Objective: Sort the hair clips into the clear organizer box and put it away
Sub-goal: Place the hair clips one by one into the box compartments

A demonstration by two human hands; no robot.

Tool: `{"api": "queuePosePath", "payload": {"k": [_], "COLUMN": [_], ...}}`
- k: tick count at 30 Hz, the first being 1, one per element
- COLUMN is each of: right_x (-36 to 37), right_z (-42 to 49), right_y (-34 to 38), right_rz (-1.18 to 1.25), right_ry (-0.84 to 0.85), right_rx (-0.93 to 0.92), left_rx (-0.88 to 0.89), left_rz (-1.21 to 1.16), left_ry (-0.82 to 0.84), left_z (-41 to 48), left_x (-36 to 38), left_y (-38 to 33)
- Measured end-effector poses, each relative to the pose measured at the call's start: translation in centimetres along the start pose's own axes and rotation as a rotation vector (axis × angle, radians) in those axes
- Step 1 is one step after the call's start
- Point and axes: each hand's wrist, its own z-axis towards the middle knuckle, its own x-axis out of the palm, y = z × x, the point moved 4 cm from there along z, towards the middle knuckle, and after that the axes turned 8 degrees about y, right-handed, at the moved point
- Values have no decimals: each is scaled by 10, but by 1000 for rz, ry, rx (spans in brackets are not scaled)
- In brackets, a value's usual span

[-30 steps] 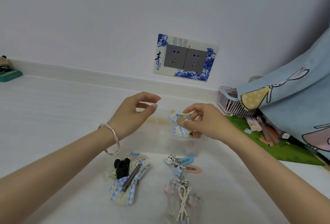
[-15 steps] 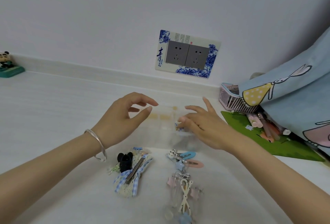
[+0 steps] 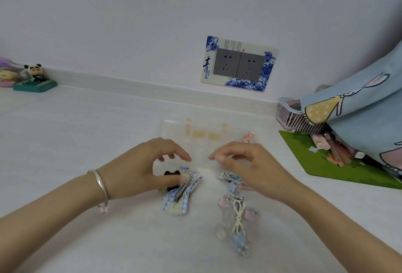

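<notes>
Clear plastic organizer box (image 3: 200, 148) is positioned just behind left hand (image 3: 141, 170) and right hand (image 3: 250, 164), both loosely spread, nothing gripped. "青" is printed on blue-and-white socket surround (image 3: 269, 70).

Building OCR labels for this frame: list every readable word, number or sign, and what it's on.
"青": large blue character on the left band of the socket sticker.
Smaller blue characters just below and beside it: too blurred to read.
Fine columns of print along the sticker's top edge: too small to read.
Pens on the green mat: any print is blurred.
Nothing else legible.
</notes>
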Motion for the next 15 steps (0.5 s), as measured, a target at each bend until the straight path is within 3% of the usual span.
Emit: {"api": "queuePosePath", "payload": {"k": [3,8,15], "right_x": [24,43,35], "right_z": [5,14,12], "right_y": [-7,-12,-11], "right_rz": [-103,-247,-217], "right_ry": [45,176,87], "right_rx": [69,84,-10], "left_rx": [-38,-43,3], "left_rz": [58,121,84], "left_ry": [77,73,-10], "left_z": [-7,-8,-9], "left_x": [10,19,13], "left_y": [5,4,-1]}}
